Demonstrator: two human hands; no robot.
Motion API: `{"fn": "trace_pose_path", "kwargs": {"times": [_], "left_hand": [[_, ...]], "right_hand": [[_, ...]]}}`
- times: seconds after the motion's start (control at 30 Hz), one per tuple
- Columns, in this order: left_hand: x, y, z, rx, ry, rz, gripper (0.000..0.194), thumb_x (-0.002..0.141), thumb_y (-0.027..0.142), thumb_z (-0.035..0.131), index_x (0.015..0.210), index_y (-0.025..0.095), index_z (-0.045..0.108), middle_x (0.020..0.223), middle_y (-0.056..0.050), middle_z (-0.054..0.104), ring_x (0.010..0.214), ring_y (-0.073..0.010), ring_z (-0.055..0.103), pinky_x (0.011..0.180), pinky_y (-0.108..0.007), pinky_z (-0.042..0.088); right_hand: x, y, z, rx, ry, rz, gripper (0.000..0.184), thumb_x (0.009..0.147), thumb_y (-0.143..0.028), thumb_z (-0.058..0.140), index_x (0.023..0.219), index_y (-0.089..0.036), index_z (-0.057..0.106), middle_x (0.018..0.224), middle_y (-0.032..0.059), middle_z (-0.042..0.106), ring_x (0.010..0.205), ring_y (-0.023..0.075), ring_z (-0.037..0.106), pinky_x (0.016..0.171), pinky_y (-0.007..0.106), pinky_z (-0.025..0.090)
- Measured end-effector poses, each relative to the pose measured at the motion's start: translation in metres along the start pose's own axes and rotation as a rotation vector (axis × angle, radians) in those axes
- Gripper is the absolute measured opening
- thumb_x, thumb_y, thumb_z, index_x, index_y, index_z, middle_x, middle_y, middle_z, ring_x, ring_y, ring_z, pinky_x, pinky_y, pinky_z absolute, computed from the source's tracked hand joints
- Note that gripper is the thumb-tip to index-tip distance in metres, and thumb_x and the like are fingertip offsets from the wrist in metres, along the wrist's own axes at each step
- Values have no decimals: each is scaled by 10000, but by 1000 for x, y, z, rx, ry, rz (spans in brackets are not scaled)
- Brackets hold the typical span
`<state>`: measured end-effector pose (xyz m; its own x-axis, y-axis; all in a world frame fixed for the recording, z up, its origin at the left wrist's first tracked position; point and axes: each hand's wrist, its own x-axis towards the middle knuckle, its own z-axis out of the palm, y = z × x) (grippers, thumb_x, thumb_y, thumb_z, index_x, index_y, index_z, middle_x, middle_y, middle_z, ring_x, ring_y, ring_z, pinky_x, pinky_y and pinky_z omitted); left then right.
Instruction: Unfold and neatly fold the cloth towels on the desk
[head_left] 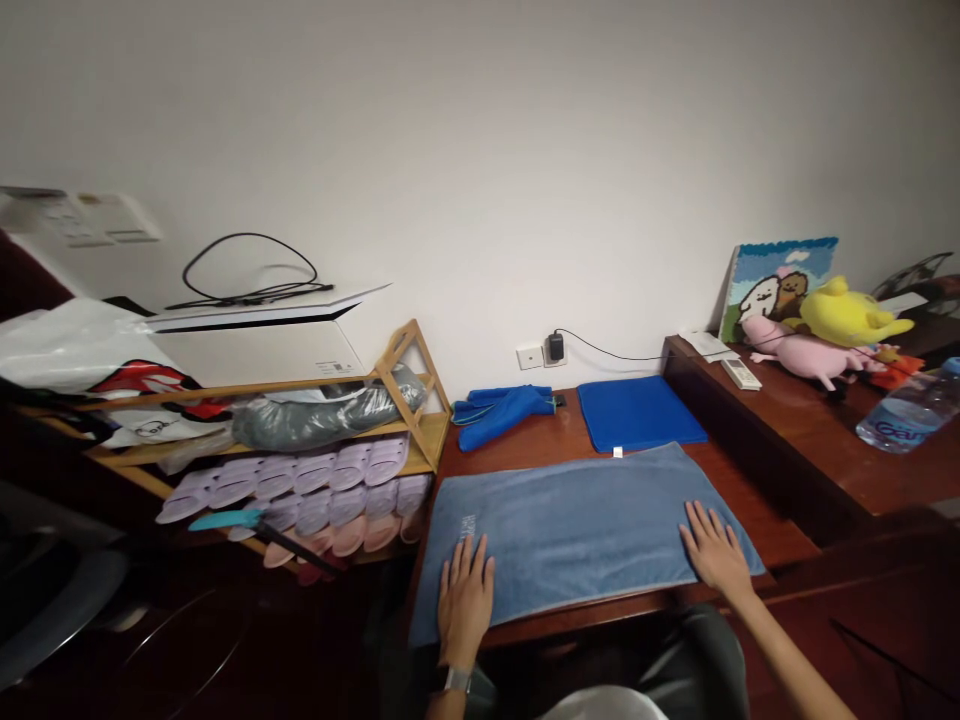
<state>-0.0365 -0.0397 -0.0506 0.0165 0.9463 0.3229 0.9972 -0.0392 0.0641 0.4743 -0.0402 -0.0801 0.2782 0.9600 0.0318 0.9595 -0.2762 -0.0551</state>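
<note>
I have the left hand point(465, 600) and right hand point(715, 552) resting flat, fingers spread, gripping nothing, on a pale blue terry towel point(577, 530) directly ahead, its long axis running sideways between them, both hands equally near.

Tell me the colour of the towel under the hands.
The towel is muted greyish blue, best seen in the head view.

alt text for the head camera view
A person's left hand and right hand rest flat on a blue towel spread on a wooden desk, with a blue mat beyond it and plush toys on a higher ledge.
</note>
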Motion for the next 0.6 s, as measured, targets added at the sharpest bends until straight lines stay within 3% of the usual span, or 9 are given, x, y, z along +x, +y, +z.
{"fn": "trace_pose_path", "kwargs": {"times": [0.1,0.2,0.3,0.47,0.53,0.6], "left_hand": [[-5,-22,0,9,61,-31,488,1057,344,381,1438,213,656,1499,-126,640,1391,-313,580,1146,-510,479],[4,-33,-8,-40,104,-7,450,1046,324,386,1282,200,749,1347,-139,726,1266,-306,656,1093,-468,526],[29,-17,-20,-130,101,81,417,1045,303,403,1237,217,763,1327,-120,732,1262,-287,654,1117,-454,514],[71,46,-20,-183,-61,274,440,1061,366,454,1448,264,638,1572,-76,576,1472,-272,498,1237,-474,395],[77,58,-13,-155,-136,261,481,1057,391,477,1520,294,569,1639,-68,498,1521,-282,440,1255,-504,357],[75,54,-5,-110,-149,167,509,1055,401,481,1550,294,536,1651,-83,478,1529,-297,429,1256,-523,343]], "right_hand": [[2,20,2,-26,28,15,721,1008,-511,253,1651,-213,385,1702,49,380,1585,324,308,1274,558,235],[8,7,-9,9,51,-28,689,1023,-517,253,1620,-234,449,1670,61,444,1566,324,345,1264,552,254],[17,-42,-31,101,37,-151,659,1053,-499,235,1621,-239,443,1673,53,442,1564,288,352,1271,508,259],[21,-151,-49,191,-34,-324,622,1075,-470,248,1651,-276,377,1722,19,345,1601,260,274,1295,489,196],[20,-173,-46,175,-65,-333,630,1071,-469,265,1662,-270,350,1729,14,321,1611,262,247,1301,494,167],[21,-173,-40,134,-71,-301,644,1066,-473,263,1669,-257,331,1730,16,312,1614,268,235,1303,506,146]]}}
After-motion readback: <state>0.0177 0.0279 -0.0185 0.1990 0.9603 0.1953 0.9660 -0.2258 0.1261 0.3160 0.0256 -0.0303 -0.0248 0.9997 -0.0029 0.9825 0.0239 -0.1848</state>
